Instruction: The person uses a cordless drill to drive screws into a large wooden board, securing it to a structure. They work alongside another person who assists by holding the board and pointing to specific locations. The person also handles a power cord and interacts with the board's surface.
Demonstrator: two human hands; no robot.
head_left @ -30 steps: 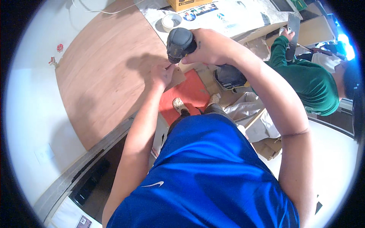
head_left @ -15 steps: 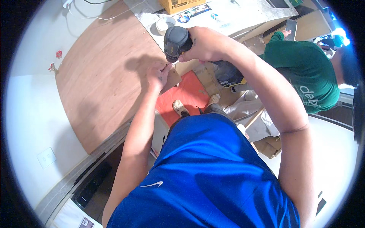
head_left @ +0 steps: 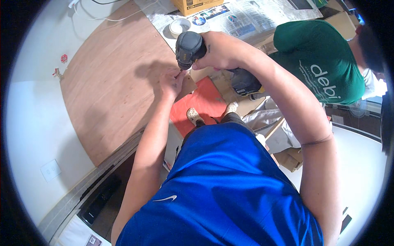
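Note:
My right hand (head_left: 219, 49) is wrapped round the grip of a black and yellow cordless drill (head_left: 190, 47). The drill's nose points down at the far right corner of a large reddish plywood sheet (head_left: 111, 86). Right beneath the chuck, my left hand (head_left: 170, 84) rests at that corner with thumb and finger pinched together. What sits in the pinch is too small to make out. The drill's battery end (head_left: 246, 84) shows below my right wrist.
Beyond the plywood, a roll of white tape (head_left: 179, 27) and a yellow cardboard box (head_left: 197, 6) sit on newspaper (head_left: 246, 18). A co-worker in a green shirt (head_left: 324, 61) is close on my right. Orange-red sheeting (head_left: 201, 100) lies by my feet. A white cable (head_left: 119, 19) crosses the far left.
The drill has dropped slightly toward the pinched fingers. The co-worker has shifted up and left; the flat object in that person's hand is out of sight.

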